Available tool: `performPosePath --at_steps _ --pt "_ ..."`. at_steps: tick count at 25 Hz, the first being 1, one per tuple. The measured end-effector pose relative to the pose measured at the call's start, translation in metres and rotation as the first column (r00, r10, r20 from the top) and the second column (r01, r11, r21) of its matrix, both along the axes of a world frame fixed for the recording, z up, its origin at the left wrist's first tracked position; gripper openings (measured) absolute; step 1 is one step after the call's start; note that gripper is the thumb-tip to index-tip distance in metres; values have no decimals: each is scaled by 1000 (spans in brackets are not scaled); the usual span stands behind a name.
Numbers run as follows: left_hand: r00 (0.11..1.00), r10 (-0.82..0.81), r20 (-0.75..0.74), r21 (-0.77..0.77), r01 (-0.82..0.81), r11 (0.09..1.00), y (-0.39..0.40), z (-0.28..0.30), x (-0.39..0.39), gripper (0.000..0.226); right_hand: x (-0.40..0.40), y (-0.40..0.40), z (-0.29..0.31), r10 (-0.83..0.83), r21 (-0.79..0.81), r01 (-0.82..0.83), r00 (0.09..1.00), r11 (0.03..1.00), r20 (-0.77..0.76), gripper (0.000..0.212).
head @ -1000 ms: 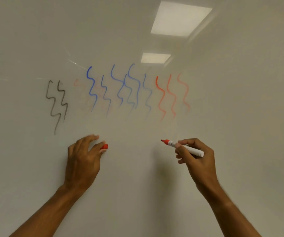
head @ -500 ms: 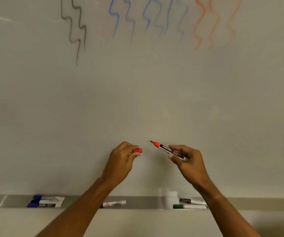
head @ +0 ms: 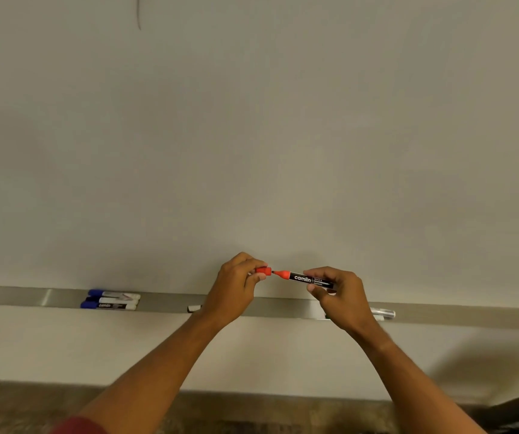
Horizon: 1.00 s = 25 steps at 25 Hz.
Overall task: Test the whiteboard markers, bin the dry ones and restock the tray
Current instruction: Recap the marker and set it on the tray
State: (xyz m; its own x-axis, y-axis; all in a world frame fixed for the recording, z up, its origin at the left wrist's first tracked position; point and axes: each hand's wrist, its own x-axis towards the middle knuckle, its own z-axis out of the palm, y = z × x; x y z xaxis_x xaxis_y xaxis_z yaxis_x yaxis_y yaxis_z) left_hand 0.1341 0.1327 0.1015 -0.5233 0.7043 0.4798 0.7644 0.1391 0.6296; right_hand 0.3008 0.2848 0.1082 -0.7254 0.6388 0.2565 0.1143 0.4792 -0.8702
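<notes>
Right now your two hands meet in front of the lower part of the whiteboard (head: 251, 151), just above its metal tray (head: 283, 306). Your left hand (head: 236, 289) pinches a small red cap (head: 263, 271) between thumb and fingertips, with the remaining fingers curled. Your right hand (head: 342, 297) grips the red marker (head: 306, 279) by its dark barrel, which carries the word "camlin" in white; the fingers wrap over the rear half of it. The marker lies nearly level between your hands, its red tip pointing toward your left hand. The open end of the cap sits right at the tip; whether the tip has entered the cap cannot be told.

Below your hands the tray runs across the whole view. To the left of your left hand, well apart from it, three markers with blue caps (head: 111, 300) lie side by side in the tray. Just beside your left wrist the end of another marker (head: 194, 308) peeks out. To the right of your right hand, part of a further marker with a clear or silvery end (head: 383, 313) shows, the rest hidden behind that hand.

Far above your left hand, at the top edge, the tail of a dark pen stroke (head: 139, 17) marks the board. A dark red sleeve (head: 76, 426) shows at the bottom near your left arm.
</notes>
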Motion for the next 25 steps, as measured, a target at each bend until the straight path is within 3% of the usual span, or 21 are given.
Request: performPosePath --at_steps 25 --pt "998 -25 56 -223 37 974 -2 -21 16 16 -5 -3 -30 37 73 -47 991 996 129 27"
